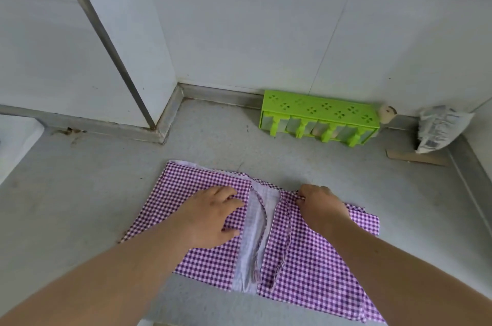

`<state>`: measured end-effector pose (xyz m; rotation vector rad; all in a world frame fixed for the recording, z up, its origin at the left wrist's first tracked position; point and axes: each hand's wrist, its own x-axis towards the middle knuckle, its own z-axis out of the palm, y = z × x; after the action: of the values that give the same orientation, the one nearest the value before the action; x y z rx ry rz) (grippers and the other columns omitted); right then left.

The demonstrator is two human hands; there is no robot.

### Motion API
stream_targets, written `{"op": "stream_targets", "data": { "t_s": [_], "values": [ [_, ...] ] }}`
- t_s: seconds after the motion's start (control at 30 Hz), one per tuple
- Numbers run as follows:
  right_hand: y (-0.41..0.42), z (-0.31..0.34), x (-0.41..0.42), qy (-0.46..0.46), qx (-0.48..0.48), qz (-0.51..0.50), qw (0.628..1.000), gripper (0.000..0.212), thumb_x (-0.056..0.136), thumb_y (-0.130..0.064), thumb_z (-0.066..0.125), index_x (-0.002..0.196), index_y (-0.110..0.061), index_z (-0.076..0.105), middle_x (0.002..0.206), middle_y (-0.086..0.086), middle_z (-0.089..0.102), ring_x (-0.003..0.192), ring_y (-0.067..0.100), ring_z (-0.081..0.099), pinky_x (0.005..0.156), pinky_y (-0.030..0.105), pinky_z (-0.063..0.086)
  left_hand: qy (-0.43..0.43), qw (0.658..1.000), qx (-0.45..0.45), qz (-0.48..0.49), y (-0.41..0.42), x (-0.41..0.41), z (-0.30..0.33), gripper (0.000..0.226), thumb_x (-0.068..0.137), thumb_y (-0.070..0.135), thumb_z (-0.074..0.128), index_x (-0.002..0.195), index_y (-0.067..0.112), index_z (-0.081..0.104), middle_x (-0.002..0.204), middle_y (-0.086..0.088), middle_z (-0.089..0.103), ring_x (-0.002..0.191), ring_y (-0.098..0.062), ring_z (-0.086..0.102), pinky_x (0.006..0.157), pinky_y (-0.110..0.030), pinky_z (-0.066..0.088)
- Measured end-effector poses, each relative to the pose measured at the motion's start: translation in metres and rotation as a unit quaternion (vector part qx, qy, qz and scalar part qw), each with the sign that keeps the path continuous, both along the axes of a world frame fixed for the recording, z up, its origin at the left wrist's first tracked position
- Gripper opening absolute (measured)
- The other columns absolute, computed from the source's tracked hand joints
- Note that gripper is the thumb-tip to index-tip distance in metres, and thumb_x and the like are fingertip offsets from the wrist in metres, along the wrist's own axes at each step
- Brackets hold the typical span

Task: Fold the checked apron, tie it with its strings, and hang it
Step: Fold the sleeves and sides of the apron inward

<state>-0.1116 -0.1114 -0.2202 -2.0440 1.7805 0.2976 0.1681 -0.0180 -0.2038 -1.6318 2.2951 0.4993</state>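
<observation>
Left hand (210,215) flat pins the apron (314,256) on the bench (80,192) so the right hand (320,202) can pinch its upper edge to fold

Apron (306,253) on counter (80,206), rack (319,118) behind, bag (439,128) far right.

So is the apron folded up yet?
Partly: both sides of the apron are folded inward, pale underside showing between, strings loose, untied.
</observation>
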Motion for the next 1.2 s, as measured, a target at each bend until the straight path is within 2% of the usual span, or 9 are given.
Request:
{"op": "stream_targets", "data": {
  "t_s": [0.1, 0.23, 0.5, 0.7, 0.83, 0.93, 1.0, 1.1, 1.2],
  "values": [
    [-0.001, -0.006, 0.003, 0.038, -0.033, 0.050, 0.997, 0.024, 0.103, -0.028, 0.047, 0.126, -0.028, 0.055, 0.123, 0.004, 0.058, 0.112, 0.029, 0.059, 0.092, 0.041, 0.051, -0.018, 0.998, 0.041, 0.032, 0.000, -0.005, -0.022, 0.097, 0.096, 0.075, 0.044, 0.165, 0.037, -0.012, 0.173, 0.002, -0.023, 0.161, -0.024, -0.013, 0.132, -0.049, 0.002],
    [0.006, -0.006, 0.013, -0.005, -0.121, 0.211, 0.970, 0.053, 0.097, -0.012, 0.048, 0.145, -0.034, 0.039, 0.141, -0.001, 0.043, 0.132, 0.026, 0.045, 0.115, 0.044, 0.036, -0.010, 0.996, 0.063, 0.055, -0.002, -0.005, -0.045, 0.108, 0.091, 0.082, 0.046, 0.159, 0.042, -0.028, 0.165, 0.001, -0.041, 0.157, -0.024, -0.030, 0.130, -0.053, -0.005],
    [0.003, -0.004, 0.048, -0.037, -0.087, 0.419, 0.903, 0.039, 0.100, -0.027, 0.058, 0.137, -0.036, 0.056, 0.135, -0.001, 0.046, 0.107, 0.024, 0.060, 0.090, 0.042, 0.056, -0.004, 0.994, 0.077, 0.073, -0.006, -0.005, -0.061, 0.110, 0.086, 0.089, 0.041, 0.159, 0.043, -0.026, 0.163, 0.003, -0.046, 0.154, -0.024, -0.035, 0.127, -0.054, -0.015],
    [-0.031, -0.003, 0.068, -0.200, 0.047, 0.078, 0.976, 0.029, 0.096, -0.004, 0.054, 0.107, -0.021, 0.076, 0.103, -0.001, 0.069, 0.087, 0.018, 0.067, 0.077, 0.032, 0.056, 0.002, 0.993, 0.093, 0.071, -0.007, -0.004, -0.061, 0.113, 0.084, 0.092, 0.041, 0.156, 0.046, -0.032, 0.161, 0.004, -0.049, 0.153, -0.025, -0.038, 0.126, -0.054, -0.017],
    [-0.071, -0.003, 0.072, -0.268, 0.142, -0.161, 0.939, 0.022, 0.106, -0.017, 0.054, 0.102, -0.007, 0.074, 0.083, 0.009, 0.074, 0.059, 0.019, 0.062, 0.051, 0.032, 0.053, 0.004, 0.993, 0.102, 0.067, -0.007, -0.005, -0.057, 0.112, 0.085, 0.090, 0.041, 0.155, 0.046, -0.034, 0.159, 0.004, -0.051, 0.152, -0.025, -0.039, 0.126, -0.056, -0.016],
    [-0.090, -0.007, 0.070, -0.395, 0.210, -0.328, 0.832, 0.023, 0.106, -0.017, 0.057, 0.096, 0.001, 0.067, 0.073, 0.011, 0.064, 0.050, 0.017, 0.054, 0.037, 0.024, 0.040, -0.013, 0.994, 0.096, 0.056, -0.008, -0.005, -0.053, 0.112, 0.084, 0.090, 0.042, 0.156, 0.047, -0.032, 0.162, 0.000, -0.047, 0.156, -0.029, -0.032, 0.127, -0.060, -0.011],
    [-0.100, -0.018, 0.065, -0.418, 0.185, -0.350, 0.818, 0.020, 0.103, -0.015, 0.062, 0.104, 0.004, 0.067, 0.077, 0.011, 0.068, 0.056, 0.020, 0.063, 0.045, 0.028, 0.050, -0.026, 0.998, 0.056, 0.015, -0.015, -0.007, -0.046, 0.114, 0.084, 0.089, 0.046, 0.159, 0.044, -0.025, 0.169, -0.003, -0.035, 0.160, -0.031, -0.019, 0.128, -0.061, -0.004],
    [-0.101, -0.026, 0.057, -0.362, 0.080, -0.273, 0.888, 0.028, 0.099, -0.022, 0.068, 0.124, -0.011, 0.067, 0.102, 0.006, 0.076, 0.089, 0.023, 0.073, 0.078, 0.038, 0.061, -0.037, 0.993, -0.004, -0.109, -0.032, -0.015, -0.040, 0.114, 0.086, 0.082, 0.054, 0.166, 0.031, -0.009, 0.171, -0.003, -0.030, 0.161, -0.030, -0.014, 0.130, -0.055, -0.002],
    [-0.078, -0.015, 0.046, -0.338, -0.029, -0.209, 0.917, 0.051, 0.099, -0.021, 0.064, 0.146, -0.025, 0.046, 0.135, -0.006, 0.052, 0.105, 0.016, 0.063, 0.074, 0.027, 0.053, -0.072, 0.985, 0.007, -0.159, -0.048, -0.025, -0.038, 0.125, 0.082, 0.083, 0.059, 0.167, 0.023, -0.011, 0.169, -0.004, -0.033, 0.161, -0.031, -0.015, 0.131, -0.054, 0.000]
  ]
}}
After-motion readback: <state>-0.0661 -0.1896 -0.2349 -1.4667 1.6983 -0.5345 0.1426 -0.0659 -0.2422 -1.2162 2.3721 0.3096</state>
